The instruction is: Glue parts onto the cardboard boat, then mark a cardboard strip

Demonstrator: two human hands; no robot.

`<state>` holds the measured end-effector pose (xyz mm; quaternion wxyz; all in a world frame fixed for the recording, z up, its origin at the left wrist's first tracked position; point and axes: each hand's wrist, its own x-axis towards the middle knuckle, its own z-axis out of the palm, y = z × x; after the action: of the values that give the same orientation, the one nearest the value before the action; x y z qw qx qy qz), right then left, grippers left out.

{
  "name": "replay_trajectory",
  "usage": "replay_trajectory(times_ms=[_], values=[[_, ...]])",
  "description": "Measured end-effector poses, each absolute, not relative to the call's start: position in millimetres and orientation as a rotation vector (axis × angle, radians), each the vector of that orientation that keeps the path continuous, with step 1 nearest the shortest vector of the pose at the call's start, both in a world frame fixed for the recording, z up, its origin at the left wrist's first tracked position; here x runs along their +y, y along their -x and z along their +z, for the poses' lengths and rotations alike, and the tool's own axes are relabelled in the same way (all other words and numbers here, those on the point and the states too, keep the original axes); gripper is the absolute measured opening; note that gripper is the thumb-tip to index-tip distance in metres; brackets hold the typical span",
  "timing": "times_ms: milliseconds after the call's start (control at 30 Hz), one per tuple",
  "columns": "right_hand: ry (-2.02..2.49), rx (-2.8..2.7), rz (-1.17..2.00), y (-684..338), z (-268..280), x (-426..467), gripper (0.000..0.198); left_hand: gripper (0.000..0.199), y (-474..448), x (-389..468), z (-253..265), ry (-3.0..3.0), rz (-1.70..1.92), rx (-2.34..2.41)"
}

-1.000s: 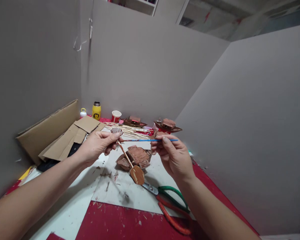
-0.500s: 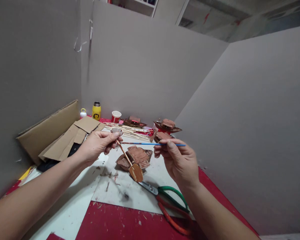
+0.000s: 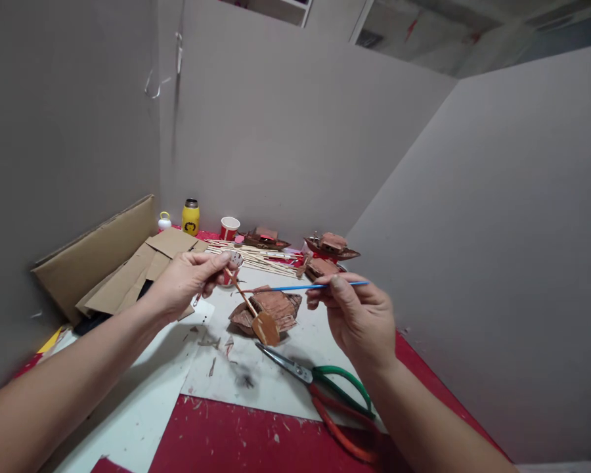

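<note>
My left hand (image 3: 192, 279) pinches the thin end of a small model paddle (image 3: 266, 327), whose flat brown blade hangs down and to the right. Between thumb and fingers, my right hand (image 3: 357, 315) grips a blue paintbrush (image 3: 295, 287). The brush points left, and its tip is close to the paddle's shaft; I cannot tell whether they touch. Below both hands a brown model boat (image 3: 276, 309) with a roof sits on white board, partly behind the paddle. A paper cup (image 3: 234, 263) stands just behind my left fingers, mostly hidden by them.
Large scissors (image 3: 300, 373) with green and red handles lie in front of the boat. Behind are thin wooden sticks (image 3: 256, 257), more model boats (image 3: 332, 245), a red cup (image 3: 229, 228) and a yellow bottle (image 3: 190, 218). Cardboard pieces (image 3: 128, 269) lean and lie at left.
The paddle's blade has risen slightly, away from the scissors' tips. My right hand has shifted a little right and down, and the brush tip now sits lower along the paddle's shaft.
</note>
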<state>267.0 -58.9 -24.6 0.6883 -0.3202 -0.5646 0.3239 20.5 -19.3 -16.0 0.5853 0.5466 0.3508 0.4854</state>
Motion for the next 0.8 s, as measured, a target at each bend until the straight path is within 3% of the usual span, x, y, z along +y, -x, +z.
replay_trajectory(times_ms=[333, 533, 667, 800], values=[[0.9, -1.455, 0.652, -249.9, -17.3, 1.3, 0.023, 0.024, 29.8, -7.5, 20.3, -1.273, 1.494, 0.915], [1.006, -1.673, 0.713, -223.0, -27.0, 57.8, 0.009, 0.027, 28.1, -5.8, 15.7, -1.338, 1.395, 0.937], [1.024, -1.712, 0.714, -228.6, -25.9, 54.9, 0.02, 0.03, 19.0, -5.8, 10.8, -1.39, 1.31, 0.964], [1.032, -1.689, 0.745, -251.8, -22.7, 21.9, 0.016, 0.03, 9.4, -5.0, 3.5, -1.389, 1.235, 0.982]])
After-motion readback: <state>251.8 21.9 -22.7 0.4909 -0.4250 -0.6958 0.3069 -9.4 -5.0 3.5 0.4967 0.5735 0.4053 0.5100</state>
